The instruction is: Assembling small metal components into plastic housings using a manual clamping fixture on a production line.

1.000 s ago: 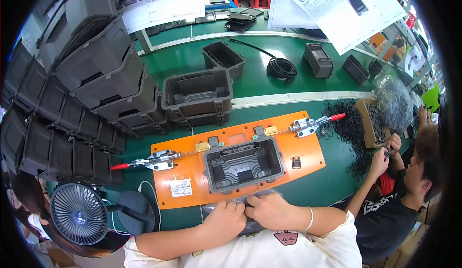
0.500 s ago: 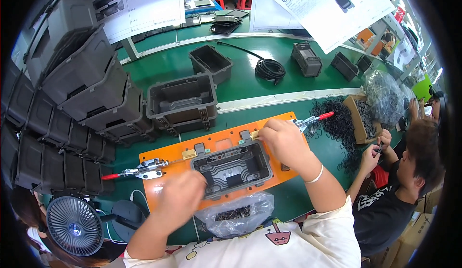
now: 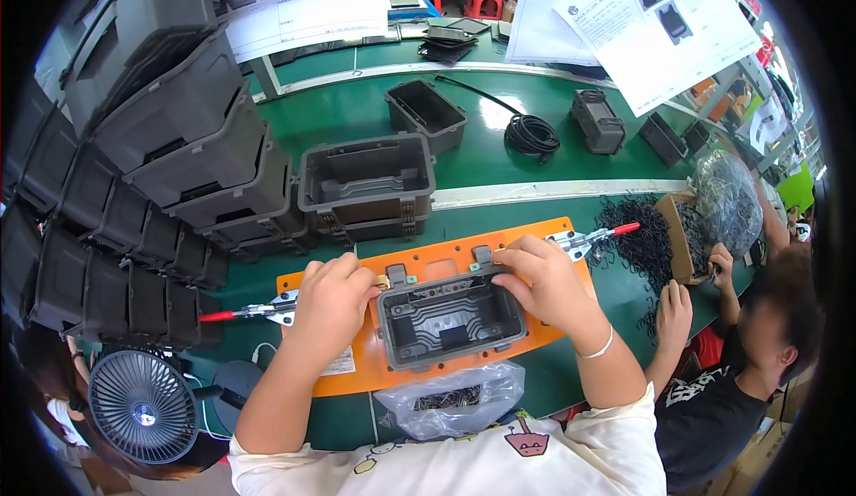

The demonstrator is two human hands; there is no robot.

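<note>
A dark grey plastic box (image 3: 453, 360) sits open side up in an orange fixture plate (image 3: 437, 245). Two grey latches (image 3: 396, 274) stand along its far edge. My left hand (image 3: 332, 307) is closed at the far left corner, its fingertips by a small brass block (image 3: 382, 283) beside the left latch. My right hand (image 3: 551, 284) bends over the far right corner, fingers closed by the right latch (image 3: 482, 255). Whatever either set of fingertips may hold is too small or hidden. Red-handled toggle clamps flank the plate; my left hand partly covers the left clamp (image 3: 283, 307).
Stacked grey boxes (image 3: 187, 95) rise at the left above a fan (image 3: 143, 407). More boxes (image 3: 366, 175) and a coiled black cable (image 3: 532, 135) lie beyond. Loose black wire parts (image 3: 629, 237) are heaped by a carton (image 3: 675, 242). A co-worker's hand (image 3: 675, 315) is right; a plastic bag (image 3: 455, 398) lies nearest me.
My left hand has moved up from the box's near left side to the far left corner. My right hand stays by the right latch. The whole view has shifted slightly.
</note>
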